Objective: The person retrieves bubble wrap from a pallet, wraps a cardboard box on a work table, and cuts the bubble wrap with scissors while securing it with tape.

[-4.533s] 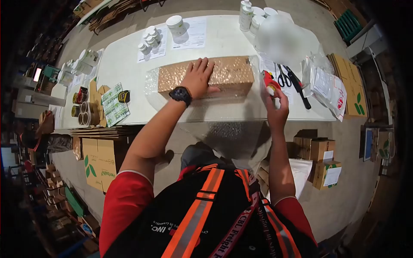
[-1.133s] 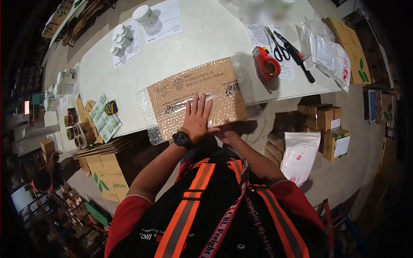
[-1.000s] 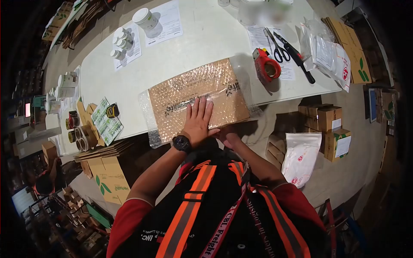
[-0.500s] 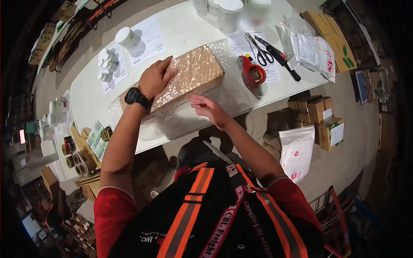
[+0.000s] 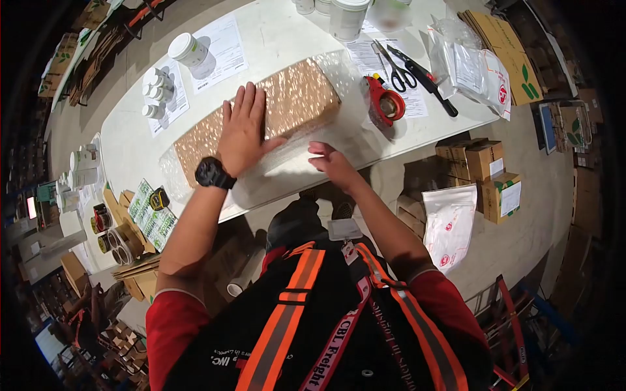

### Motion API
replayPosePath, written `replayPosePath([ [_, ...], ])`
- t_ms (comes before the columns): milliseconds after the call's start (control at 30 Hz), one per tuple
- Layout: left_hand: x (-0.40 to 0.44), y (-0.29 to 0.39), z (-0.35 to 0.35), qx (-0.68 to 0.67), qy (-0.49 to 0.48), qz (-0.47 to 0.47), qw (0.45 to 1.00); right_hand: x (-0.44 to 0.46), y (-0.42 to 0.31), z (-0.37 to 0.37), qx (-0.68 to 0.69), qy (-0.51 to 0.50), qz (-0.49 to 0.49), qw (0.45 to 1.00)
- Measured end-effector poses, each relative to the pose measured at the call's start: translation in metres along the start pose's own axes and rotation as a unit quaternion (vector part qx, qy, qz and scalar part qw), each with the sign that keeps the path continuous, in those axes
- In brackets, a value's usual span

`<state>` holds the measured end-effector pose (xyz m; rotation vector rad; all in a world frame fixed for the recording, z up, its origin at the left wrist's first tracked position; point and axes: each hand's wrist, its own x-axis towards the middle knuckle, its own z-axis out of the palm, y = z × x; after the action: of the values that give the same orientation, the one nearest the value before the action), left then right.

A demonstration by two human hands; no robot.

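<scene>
A long cardboard box (image 5: 287,98) wrapped in clear bubble wrap lies slantwise on the white table (image 5: 274,26). My left hand (image 5: 244,137), with a black watch at the wrist, rests flat on its top with the fingers spread. Near the box's front side is my right hand (image 5: 331,163), its fingers curled; whether they hold the edge of the wrap is too small to tell. The red tape dispenser (image 5: 386,103) sits to the right of the box. Beside it lie black scissors (image 5: 396,73) and a black-handled cutter (image 5: 427,81).
White tubs (image 5: 188,49) and small bottles (image 5: 156,88) stand on papers at the back left. Plastic bags (image 5: 469,72) lie at the right end. A tape measure (image 5: 158,199) is at the left. Cartons (image 5: 484,159) and a white pouch (image 5: 448,225) are below the table's right side.
The box was turned broad face up near the table edge, then tipped back and moved farther in. My right hand let go of the dispenser earlier. Lately my left hand slid along the box's top.
</scene>
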<state>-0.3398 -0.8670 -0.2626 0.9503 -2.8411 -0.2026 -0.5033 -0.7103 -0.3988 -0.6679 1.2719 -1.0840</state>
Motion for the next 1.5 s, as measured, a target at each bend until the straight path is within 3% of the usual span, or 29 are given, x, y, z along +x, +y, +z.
replayPosePath([
  [133,0.033,-0.033,-0.007,-0.019,0.041,0.03,0.999,-0.003,-0.005,-0.029,0.012,0.083,0.032,0.996],
  [200,0.049,-0.048,-0.016,-0.057,0.027,-0.009,0.998,-0.01,-0.01,-0.041,-0.013,0.102,0.055,0.993],
  [267,0.067,-0.074,-0.01,-0.045,0.031,-0.035,0.998,-0.015,-0.011,-0.049,0.049,0.136,0.053,0.988],
  [367,0.092,-0.104,-0.011,-0.063,-0.012,-0.085,0.994,-0.022,-0.013,-0.05,-0.013,0.162,0.033,0.986],
  [400,0.098,-0.117,-0.005,-0.064,-0.015,-0.09,0.994,-0.029,-0.015,-0.049,-0.003,0.157,0.002,0.988],
  [633,0.107,-0.148,0.057,-0.13,-0.024,-0.093,0.987,-0.046,-0.008,-0.057,0.022,0.183,0.056,0.981],
  [733,0.084,-0.123,0.08,-0.153,-0.086,-0.085,0.981,-0.05,-0.017,-0.062,-0.017,0.196,0.065,0.978],
  [833,0.049,-0.094,0.095,-0.099,0.002,-0.033,0.995,-0.046,-0.019,-0.075,-0.019,0.22,0.036,0.975],
  [900,0.021,-0.067,0.099,-0.001,0.021,-0.038,0.999,-0.037,-0.022,-0.084,-0.027,0.235,0.029,0.971],
  [967,-0.008,-0.044,0.094,-0.029,-0.008,-0.031,0.999,-0.027,-0.044,-0.077,-0.003,0.257,0.054,0.965],
  [1067,-0.039,-0.016,0.088,-0.054,-0.008,-0.067,0.996,-0.017,-0.048,-0.089,-0.028,0.15,0.062,0.986],
  [1167,-0.053,-0.001,0.092,-0.05,0.008,-0.109,0.993,-0.012,-0.05,-0.108,-0.148,0.087,0.08,0.982],
  [1267,-0.063,0.013,0.094,-0.029,0.022,-0.153,0.988,-0.01,-0.053,-0.126,-0.201,0.058,0.031,0.977],
  [1333,-0.07,0.022,0.099,-0.035,0.029,-0.18,0.983,-0.002,-0.059,-0.133,-0.346,0.07,-0.089,0.931],
  [1367,-0.071,0.027,0.099,-0.023,0.038,-0.19,0.981,0.0,-0.08,-0.116,-0.358,0.082,-0.103,0.924],
  [1500,-0.074,0.041,0.106,-0.008,0.062,-0.228,0.972,0.045,-0.116,-0.042,-0.465,-0.004,-0.351,0.813],
])
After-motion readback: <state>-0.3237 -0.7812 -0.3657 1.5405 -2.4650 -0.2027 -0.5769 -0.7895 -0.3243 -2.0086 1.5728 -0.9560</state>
